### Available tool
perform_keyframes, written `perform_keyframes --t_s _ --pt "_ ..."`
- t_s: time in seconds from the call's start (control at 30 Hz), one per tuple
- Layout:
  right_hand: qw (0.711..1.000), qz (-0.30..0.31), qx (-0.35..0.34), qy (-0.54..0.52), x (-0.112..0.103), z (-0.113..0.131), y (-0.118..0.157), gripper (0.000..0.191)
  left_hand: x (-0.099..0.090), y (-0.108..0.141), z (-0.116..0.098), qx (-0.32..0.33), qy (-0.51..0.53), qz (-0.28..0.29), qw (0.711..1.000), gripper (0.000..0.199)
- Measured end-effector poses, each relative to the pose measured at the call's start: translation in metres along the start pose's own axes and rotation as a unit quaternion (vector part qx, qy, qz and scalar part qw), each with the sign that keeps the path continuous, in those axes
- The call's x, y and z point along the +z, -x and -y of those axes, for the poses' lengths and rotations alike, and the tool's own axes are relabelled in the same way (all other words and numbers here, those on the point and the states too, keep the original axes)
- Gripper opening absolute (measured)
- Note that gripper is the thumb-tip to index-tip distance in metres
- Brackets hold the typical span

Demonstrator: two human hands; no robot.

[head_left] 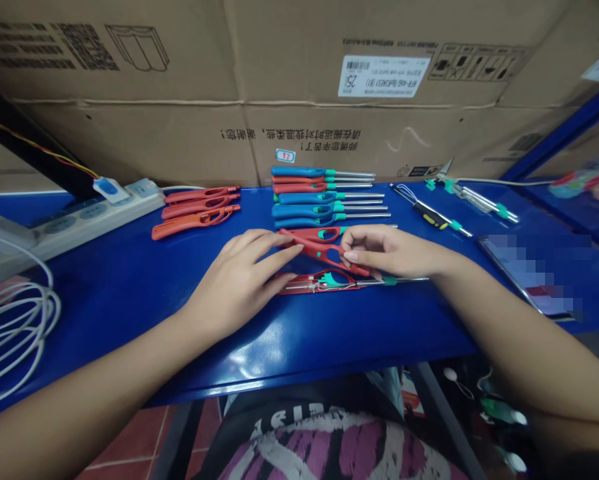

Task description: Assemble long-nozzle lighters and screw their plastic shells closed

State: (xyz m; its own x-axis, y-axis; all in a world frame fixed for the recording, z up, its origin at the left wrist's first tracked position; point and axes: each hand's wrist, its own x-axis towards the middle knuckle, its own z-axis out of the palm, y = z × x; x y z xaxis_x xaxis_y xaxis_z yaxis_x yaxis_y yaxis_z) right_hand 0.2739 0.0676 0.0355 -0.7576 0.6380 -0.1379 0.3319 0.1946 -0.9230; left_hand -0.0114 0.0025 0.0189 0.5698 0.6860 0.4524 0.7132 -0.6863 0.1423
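Both hands (249,277) (382,252) hold a red shell (308,249) near a casing (299,289) containing green parts (335,279).

Moderately bright, cool light reaches most of the scene, apparently from above. A streaky white glare lies on the near middle of the glossy blue tabletop (144,287), and thin highlights run along the metal lighter tubes (369,215). The left hand (246,283) is paler on its back and more shaded beneath. Below, at near right, it is dark. The wide lens stretches both forearms toward the edges. Print on the far cardboard box (179,143) is fairly crisp; pixelated blocks mask much of the phone (526,277).
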Motion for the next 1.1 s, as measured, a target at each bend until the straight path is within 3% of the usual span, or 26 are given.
perform_keyframes --t_s 0.2,0.33,0.43,0.5,0.6,0.73,1.1 --pt "0.996 0.078 -0.016 -0.038 -0.002 0.003 0.003 0.033 0.000 0.000 0.000 0.018 -0.001 0.007 1.000 0.033" --pt "1.000 0.007 -0.015 0.008 -0.001 0.005 0.002 0.034 0.001 0.001 -0.001 -0.014 0.007 0.041 0.999 0.032" --pt "0.991 -0.080 -0.034 0.107 -0.007 0.005 0.004 0.035 0.000 0.000 -0.005 -0.083 0.027 0.059 0.994 0.038" --pt "0.983 -0.095 -0.032 0.152 -0.010 0.005 0.006 0.033 0.000 0.000 -0.008 -0.127 0.051 0.069 0.988 0.039" --pt "0.984 -0.033 -0.002 0.174 -0.010 0.005 0.008 0.029 0.000 -0.001 -0.011 -0.154 0.101 0.086 0.979 0.037" --pt "0.973 0.047 -0.015 0.226 0.001 0.006 0.005 0.018 0.004 0.000 -0.014 -0.158 0.155 0.100 0.970 0.036" --pt "0.969 0.061 -0.024 0.238 0.005 0.005 0.001 0.010 0.008 0.000 -0.013 -0.155 0.160 0.099 0.970 0.035"
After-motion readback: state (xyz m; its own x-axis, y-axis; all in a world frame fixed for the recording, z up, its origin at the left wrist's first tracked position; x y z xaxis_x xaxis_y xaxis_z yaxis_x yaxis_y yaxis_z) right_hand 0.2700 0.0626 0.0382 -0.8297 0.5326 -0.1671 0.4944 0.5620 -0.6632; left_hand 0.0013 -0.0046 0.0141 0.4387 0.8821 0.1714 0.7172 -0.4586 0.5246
